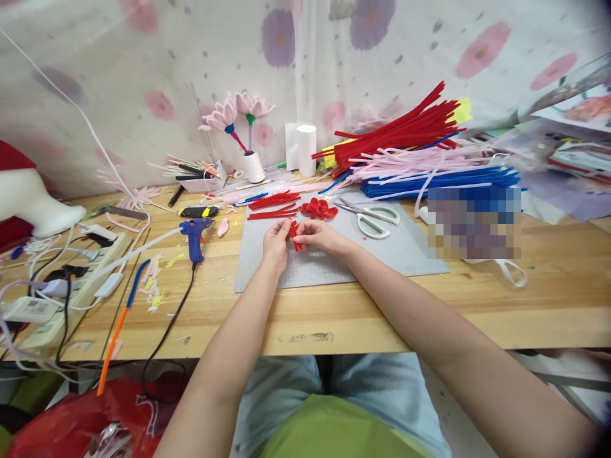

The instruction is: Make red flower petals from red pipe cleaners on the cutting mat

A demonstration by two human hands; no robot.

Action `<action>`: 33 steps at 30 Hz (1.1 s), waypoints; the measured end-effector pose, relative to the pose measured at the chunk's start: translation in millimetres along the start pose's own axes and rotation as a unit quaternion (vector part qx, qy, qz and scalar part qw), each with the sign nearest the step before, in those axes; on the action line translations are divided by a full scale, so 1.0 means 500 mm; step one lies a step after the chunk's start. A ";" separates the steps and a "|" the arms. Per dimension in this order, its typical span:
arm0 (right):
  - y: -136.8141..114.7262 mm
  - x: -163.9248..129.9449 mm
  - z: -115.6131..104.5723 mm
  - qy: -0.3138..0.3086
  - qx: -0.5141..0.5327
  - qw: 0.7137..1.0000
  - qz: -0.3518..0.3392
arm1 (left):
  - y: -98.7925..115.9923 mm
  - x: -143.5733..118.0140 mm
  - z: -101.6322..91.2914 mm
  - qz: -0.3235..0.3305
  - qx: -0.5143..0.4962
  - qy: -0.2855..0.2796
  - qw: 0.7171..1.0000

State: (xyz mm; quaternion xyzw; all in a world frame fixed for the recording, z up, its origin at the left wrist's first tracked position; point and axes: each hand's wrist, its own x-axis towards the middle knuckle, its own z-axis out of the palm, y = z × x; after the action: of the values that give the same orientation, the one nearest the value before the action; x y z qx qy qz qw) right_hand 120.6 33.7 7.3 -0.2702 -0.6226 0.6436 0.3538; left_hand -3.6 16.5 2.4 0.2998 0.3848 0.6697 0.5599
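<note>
I am holding a small red pipe cleaner piece between my two hands, right over the grey mat. My left hand is curled shut on its left side, and my right hand pinches its right side with the fingers closed. The little red piece stands mostly up and down between my fingertips, and both hands are just as close to it, because both touch it. Just behind my hands, a bit farther from me, lies a curly red bundle, and to its left are some straight red sticks lying sideways. The scissors lie to the right of the bundle, nearer my right hand, with the blades pointing left. The mat sits on a wooden table. On the left of the mat is a blue glue gun with its black cord going down off the table edge, and past that a power strip with many wires. At the back right is a big pile of pipe cleaners, red, pink and blue. Two pink flowers stand in a little white cup by the flowery curtain.
</note>
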 end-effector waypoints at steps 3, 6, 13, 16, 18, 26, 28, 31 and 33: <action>0.004 0.004 -0.001 0.008 0.004 1.000 0.009 | -0.004 0.001 0.003 0.007 0.004 0.020 1.000; 0.005 0.008 -0.001 0.015 -0.001 1.000 0.021 | -0.008 0.003 0.005 0.008 0.006 0.041 0.999; 0.004 0.009 0.002 0.012 -0.026 0.999 0.027 | -0.010 0.005 0.005 -0.003 0.014 0.013 1.000; 0.003 0.004 0.003 0.011 -0.062 0.997 0.034 | -0.007 0.004 0.006 -0.009 0.031 0.013 0.999; 0.003 0.001 0.004 0.023 -0.068 0.997 0.042 | -0.002 0.002 0.005 -0.012 0.052 0.014 0.998; 0.006 0.000 0.006 0.031 -0.032 0.996 0.079 | 0.021 -0.001 -0.015 0.034 0.233 0.014 0.972; 0.006 -0.001 0.007 0.011 -0.025 0.996 0.088 | 0.023 -0.002 -0.016 0.048 0.249 0.006 0.967; 0.003 -0.002 0.010 -0.009 -0.009 0.994 0.104 | 0.024 -0.002 -0.013 0.044 0.235 0.036 0.970; 0.001 -0.002 0.011 -0.011 0.002 0.994 0.107 | 0.026 -0.002 -0.010 0.023 0.210 0.071 0.975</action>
State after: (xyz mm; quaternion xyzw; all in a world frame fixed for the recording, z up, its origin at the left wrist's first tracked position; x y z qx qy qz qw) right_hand 116.7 29.4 7.0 -0.3274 -0.5929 0.6819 0.2763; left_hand -14.3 13.5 10.9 0.3716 0.5483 0.6064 0.4400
